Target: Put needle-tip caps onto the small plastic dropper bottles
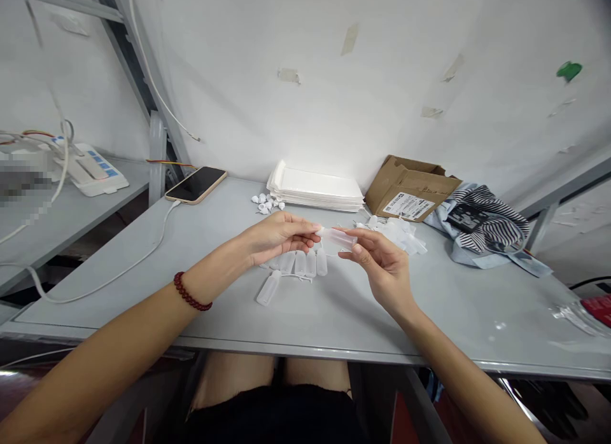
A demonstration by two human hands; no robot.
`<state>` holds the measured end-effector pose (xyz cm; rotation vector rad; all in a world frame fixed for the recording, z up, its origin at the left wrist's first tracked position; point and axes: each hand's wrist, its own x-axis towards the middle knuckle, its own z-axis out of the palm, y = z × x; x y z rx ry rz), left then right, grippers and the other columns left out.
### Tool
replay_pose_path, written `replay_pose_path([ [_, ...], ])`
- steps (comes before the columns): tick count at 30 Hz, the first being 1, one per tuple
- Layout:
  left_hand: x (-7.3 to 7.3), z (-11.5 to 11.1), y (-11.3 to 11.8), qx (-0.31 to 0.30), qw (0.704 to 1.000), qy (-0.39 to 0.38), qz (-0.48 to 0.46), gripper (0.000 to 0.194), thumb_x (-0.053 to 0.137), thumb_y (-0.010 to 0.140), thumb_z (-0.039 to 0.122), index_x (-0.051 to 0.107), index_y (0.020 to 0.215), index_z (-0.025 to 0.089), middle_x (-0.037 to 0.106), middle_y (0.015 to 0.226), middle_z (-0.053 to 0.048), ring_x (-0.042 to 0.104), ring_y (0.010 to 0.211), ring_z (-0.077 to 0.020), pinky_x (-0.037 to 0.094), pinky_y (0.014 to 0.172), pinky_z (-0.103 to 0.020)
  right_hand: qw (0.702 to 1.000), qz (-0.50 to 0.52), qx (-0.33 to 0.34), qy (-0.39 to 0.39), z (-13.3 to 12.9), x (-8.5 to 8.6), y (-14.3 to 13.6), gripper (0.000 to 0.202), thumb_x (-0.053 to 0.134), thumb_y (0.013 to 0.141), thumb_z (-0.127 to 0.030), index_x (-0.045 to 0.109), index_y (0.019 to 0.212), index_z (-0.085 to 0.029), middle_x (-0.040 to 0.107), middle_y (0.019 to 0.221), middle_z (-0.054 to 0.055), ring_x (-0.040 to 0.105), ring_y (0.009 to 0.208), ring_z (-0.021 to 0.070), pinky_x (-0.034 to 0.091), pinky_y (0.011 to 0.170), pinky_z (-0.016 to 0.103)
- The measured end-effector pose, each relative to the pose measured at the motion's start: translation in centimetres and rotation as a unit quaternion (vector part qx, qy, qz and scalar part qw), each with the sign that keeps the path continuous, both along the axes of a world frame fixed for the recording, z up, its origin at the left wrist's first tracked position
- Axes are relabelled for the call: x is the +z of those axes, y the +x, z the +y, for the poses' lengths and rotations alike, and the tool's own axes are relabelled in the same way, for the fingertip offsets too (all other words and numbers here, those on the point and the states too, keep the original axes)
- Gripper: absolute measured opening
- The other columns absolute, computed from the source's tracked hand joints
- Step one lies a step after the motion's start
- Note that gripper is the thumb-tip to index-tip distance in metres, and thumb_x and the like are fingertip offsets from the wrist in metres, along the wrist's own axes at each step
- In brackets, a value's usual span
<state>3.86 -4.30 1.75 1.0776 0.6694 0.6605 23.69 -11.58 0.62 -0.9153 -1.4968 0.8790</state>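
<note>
Pinching the narrow end of a translucent bottle [342, 239], the left hand [277, 235] has a tight grip, thumb against forefinger, the other fingers loosely curled. The right hand [386, 261] has its grip narrowed around the wide end, thumb below and fingers above. Between them, the bottle is raised over the middle of the bench [372, 326], lying almost level: its long axis runs roughly from nine to three o'clock, narrow end toward nine and base toward three, dipping slightly. Whether a tip is fitted is too small to tell.

Taking the held bottle as the clock's centre, a row of similar bottles [305, 263] sits near it at eight o'clock, with a lone bottle [269, 288] farther out that way. White caps [266, 203] cluster at ten, a white stack [317, 188] stands toward eleven, and a cardboard box [410, 188] is at two.
</note>
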Motion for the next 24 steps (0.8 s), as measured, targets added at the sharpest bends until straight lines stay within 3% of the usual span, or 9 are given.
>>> replay_pose_path([
  [7, 0.0, -0.4, 0.2, 0.017, 1.0, 0.021, 0.003, 0.016, 0.07, 0.076, 0.025, 0.071, 0.073, 0.009, 0.066, 0.075, -0.006, 0.06, 0.066, -0.0093, 0.049, 0.067, -0.024, 0.998, 0.01, -0.056, -0.027, 0.2, -0.3, 0.0, 0.019, 0.055, 0.088, -0.034, 0.065, 0.104, -0.027, 0.065, 0.099, 0.001, 0.066, 0.09, 0.0157, 0.061, 0.079, 0.035],
  [13, 0.0, -0.8, 0.5, 0.04, 0.997, 0.067, 0.013, 0.02, 0.069, 0.077, 0.03, 0.071, 0.079, 0.011, 0.067, 0.077, -0.005, 0.06, 0.068, -0.0101, 0.05, 0.073, -0.027, 0.997, 0.013, -0.071, -0.025, 0.2, -0.5, -0.1, 0.019, 0.058, 0.086, -0.033, 0.065, 0.102, -0.026, 0.065, 0.101, 0.001, 0.067, 0.092, 0.0172, 0.061, 0.081, 0.036],
  [18, 0.2, -1.3, 0.7, 0.056, 0.987, 0.141, 0.05, 0.019, 0.069, 0.077, 0.028, 0.07, 0.085, 0.011, 0.068, 0.08, -0.006, 0.062, 0.07, -0.012, 0.05, 0.073, -0.028, 0.997, 0.02, -0.066, -0.045, 0.3, -0.4, -0.2, 0.02, 0.062, 0.084, -0.033, 0.065, 0.1, -0.022, 0.07, 0.086, 0.001, 0.071, 0.085, 0.0197, 0.061, 0.077, 0.036],
  [24, 0.3, -1.8, 1.1, 0.094, 0.96, 0.25, 0.089, 0.016, 0.066, 0.077, 0.024, 0.069, 0.088, 0.012, 0.067, 0.075, -0.003, 0.062, 0.068, -0.0125, 0.051, 0.07, -0.028, 0.992, 0.028, -0.055, -0.107, 0.4, -0.2, 0.0, 0.027, 0.062, 0.082, -0.039, 0.064, 0.097, -0.017, 0.07, 0.073, 0.002, 0.072, 0.066, 0.0179, 0.059, 0.06, 0.028],
])
